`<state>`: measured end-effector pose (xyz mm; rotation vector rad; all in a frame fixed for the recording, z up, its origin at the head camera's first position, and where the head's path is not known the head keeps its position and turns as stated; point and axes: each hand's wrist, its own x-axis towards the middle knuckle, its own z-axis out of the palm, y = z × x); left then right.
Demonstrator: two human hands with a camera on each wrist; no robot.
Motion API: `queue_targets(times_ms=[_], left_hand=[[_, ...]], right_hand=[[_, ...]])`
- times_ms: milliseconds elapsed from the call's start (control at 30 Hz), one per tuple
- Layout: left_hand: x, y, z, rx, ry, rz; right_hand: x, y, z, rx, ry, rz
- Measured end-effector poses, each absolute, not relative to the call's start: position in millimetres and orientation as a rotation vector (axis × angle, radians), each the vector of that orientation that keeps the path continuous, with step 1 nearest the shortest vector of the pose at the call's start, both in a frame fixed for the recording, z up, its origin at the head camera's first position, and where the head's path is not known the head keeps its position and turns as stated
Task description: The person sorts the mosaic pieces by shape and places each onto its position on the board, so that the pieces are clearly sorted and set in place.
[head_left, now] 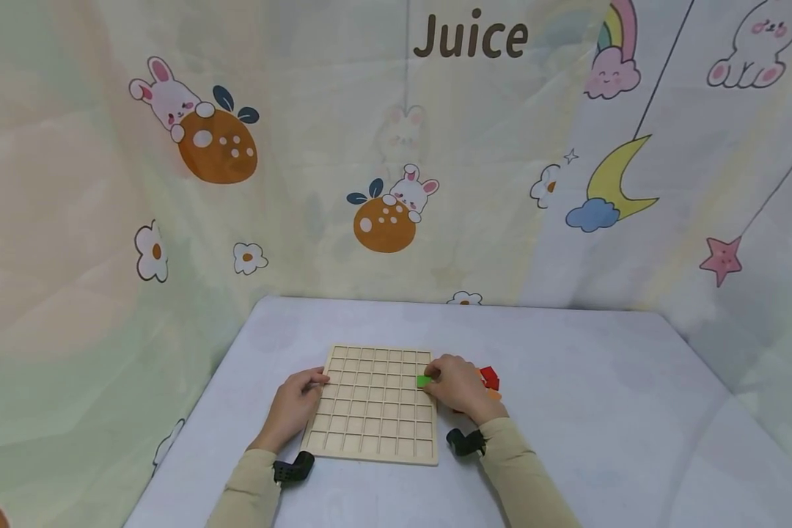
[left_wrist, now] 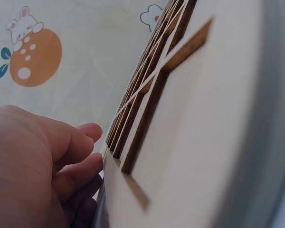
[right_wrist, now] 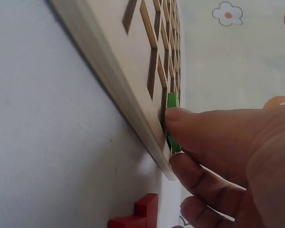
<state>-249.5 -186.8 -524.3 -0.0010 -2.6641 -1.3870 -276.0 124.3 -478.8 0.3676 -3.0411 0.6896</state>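
Observation:
A square wooden grid board [head_left: 369, 456] lies flat, its raised ribs dividing it into rows of square cells. At its right side, my right hand [head_left: 458, 383] pinches a small green block [head_left: 424, 381] over the edge column of cells. In the right wrist view, thumb and fingers hold that green block [right_wrist: 172, 99] on edge, close against the grid; whether it sits down in a cell cannot be told. My left hand [head_left: 293, 403] rests at the board's left edge. The left wrist view shows its loosely bent fingers [left_wrist: 78, 173] touching the rim.
Several red blocks [head_left: 490, 377] and an orange block [head_left: 494, 394] lie right of the board, partly behind the right hand and wrist. A black wrist camera [head_left: 465, 442] sits on the right sleeve, another camera [head_left: 295, 468] on the left. A printed cloth [head_left: 303, 147] hangs behind the table.

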Motion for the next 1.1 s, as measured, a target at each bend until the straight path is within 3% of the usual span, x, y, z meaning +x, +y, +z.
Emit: queue_targets(times_ms=[1100], left_hand=[[-247,-186,-521,-0.013,-2.659,-1.405]], right_hand=[[-281,138,-481,0.441,-2.961,0.858]])
